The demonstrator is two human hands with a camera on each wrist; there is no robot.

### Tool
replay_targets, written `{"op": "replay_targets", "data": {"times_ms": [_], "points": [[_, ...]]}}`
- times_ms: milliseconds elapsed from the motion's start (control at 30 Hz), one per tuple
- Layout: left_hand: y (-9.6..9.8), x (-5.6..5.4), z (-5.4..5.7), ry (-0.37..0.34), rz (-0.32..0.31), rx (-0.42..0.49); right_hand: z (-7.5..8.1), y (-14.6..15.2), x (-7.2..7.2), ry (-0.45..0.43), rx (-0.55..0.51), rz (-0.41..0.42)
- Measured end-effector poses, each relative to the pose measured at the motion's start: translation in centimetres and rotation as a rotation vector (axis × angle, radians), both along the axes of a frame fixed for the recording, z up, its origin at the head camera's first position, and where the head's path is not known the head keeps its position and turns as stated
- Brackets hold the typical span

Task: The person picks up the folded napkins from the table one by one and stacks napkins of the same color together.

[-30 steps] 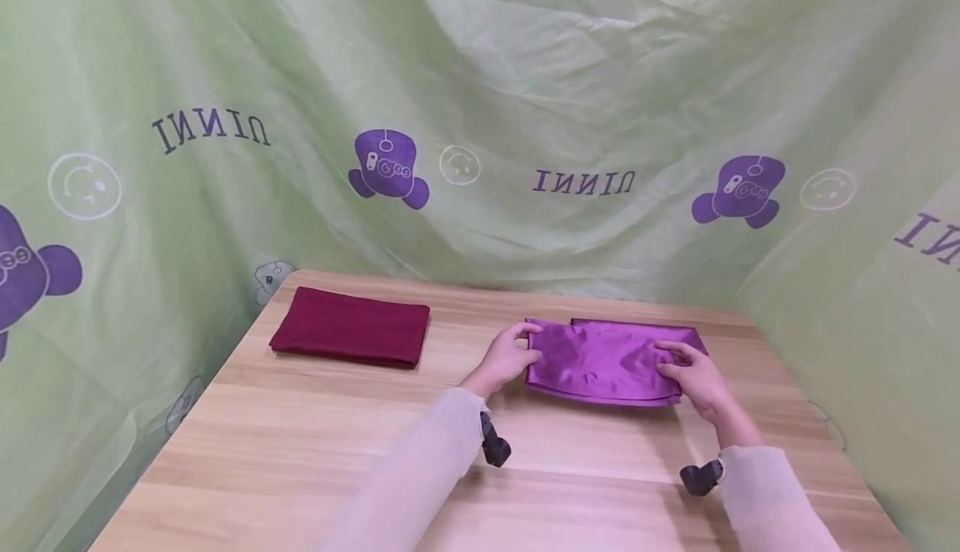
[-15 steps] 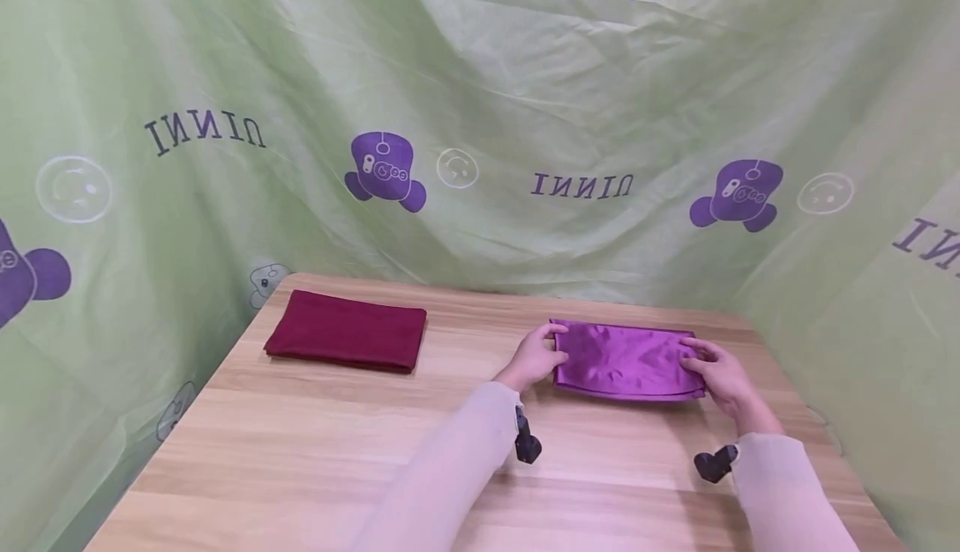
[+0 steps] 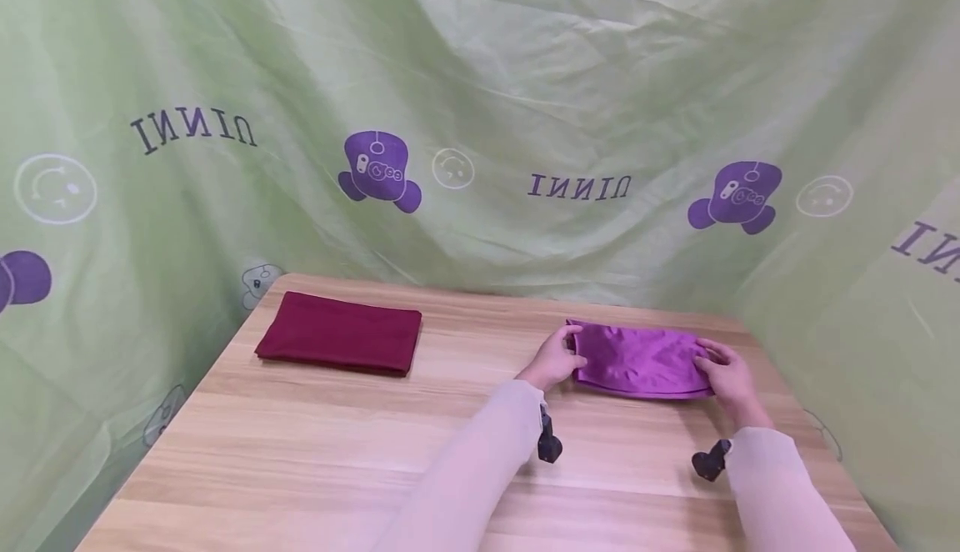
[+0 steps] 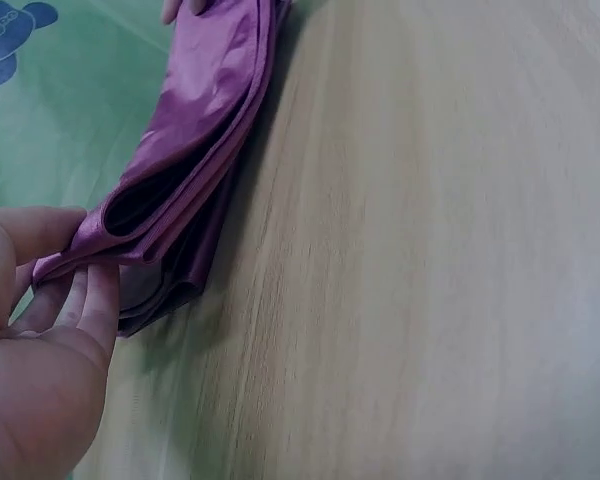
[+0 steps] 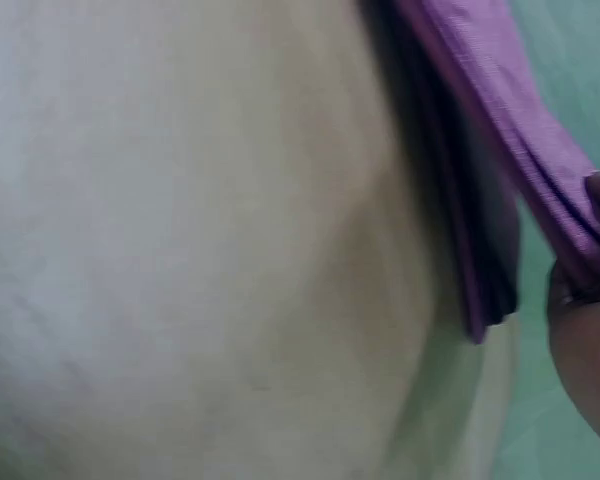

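A shiny purple satin cloth (image 3: 637, 360), folded in layers, is at the right back of the table, held at both ends. My left hand (image 3: 557, 358) pinches its left end; in the left wrist view the thumb lies above and the fingers (image 4: 95, 300) below the looped upper layers. At the other end, my right hand (image 3: 731, 378) pinches the right edge between thumb and fingers. The right wrist view shows these pinched layers (image 5: 540, 160) raised over lower, darker folds (image 5: 480, 240) of cloth. A dark red folded cloth (image 3: 341, 333) lies flat at the back left, touched by neither hand.
The wooden table (image 3: 300, 444) stretches in front of and between the two cloths. A green printed curtain (image 3: 480, 77) hangs close behind the table's back edge and along both sides. Small black cameras (image 3: 550, 444) sit at both wrists.
Both hands have moved right, the left one farther. The upper purple layers shifted right over the lower part, which no longer sticks out behind them. The dark red cloth stays on the table.
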State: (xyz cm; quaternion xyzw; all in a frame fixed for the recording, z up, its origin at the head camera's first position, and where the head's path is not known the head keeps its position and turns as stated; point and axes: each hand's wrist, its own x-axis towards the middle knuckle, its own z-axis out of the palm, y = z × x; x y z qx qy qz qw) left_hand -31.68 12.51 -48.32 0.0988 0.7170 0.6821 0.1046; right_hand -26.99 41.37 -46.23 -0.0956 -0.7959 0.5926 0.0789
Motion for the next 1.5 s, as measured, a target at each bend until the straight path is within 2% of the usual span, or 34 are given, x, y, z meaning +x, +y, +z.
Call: {"op": "replay_targets", "data": {"times_ms": [100,167,333,467,667,833,900,1067,1133,1300,1400,1500], "points": [[0.2,0.0,0.0,-0.013,0.008,0.005,-0.5,-0.2,-0.2,-0.007,0.162,-0.034],[0.2,0.0,0.1,-0.029,0.007,0.015,-0.7,-0.3,-0.3,-0.023,0.221,-0.057],[0.3,-0.1,0.4,-0.054,0.002,0.019,-0.4,-0.6,-0.7,-0.069,0.218,-0.109],[0.2,-0.1,0.2,-0.042,0.006,-0.009,-0.5,-0.9,-0.9,-0.051,0.211,-0.123],[0.0,0.1,-0.2,-0.039,0.007,-0.025,-0.9,-0.7,-0.8,-0.056,0.269,-0.107],[0.1,0.4,-0.4,-0.009,0.012,-0.064,-1.0,-0.6,-0.7,-0.044,0.357,-0.139],[0.1,0.5,-0.4,0.023,0.019,-0.124,-1.1,-0.5,-0.6,-0.049,0.411,-0.107],[-0.1,0.7,-0.5,0.074,0.015,-0.258,-1.2,-0.1,-0.3,-0.106,0.464,0.018],[-0.2,0.7,-0.6,0.075,-0.004,-0.274,-1.2,0.0,-0.1,-0.123,0.475,0.046],[-0.9,0.7,-0.9,0.081,-0.042,-0.285,-1.0,-0.2,-0.1,-0.108,0.616,0.094],[-1.7,0.6,-1.1,0.081,-0.062,-0.272,-0.2,-1.3,-0.5,-0.103,0.697,0.083],[-2.7,0.6,-1.2,0.087,-0.099,-0.271,0.7,-3.4,-1.2,-0.104,0.719,0.053]]}}
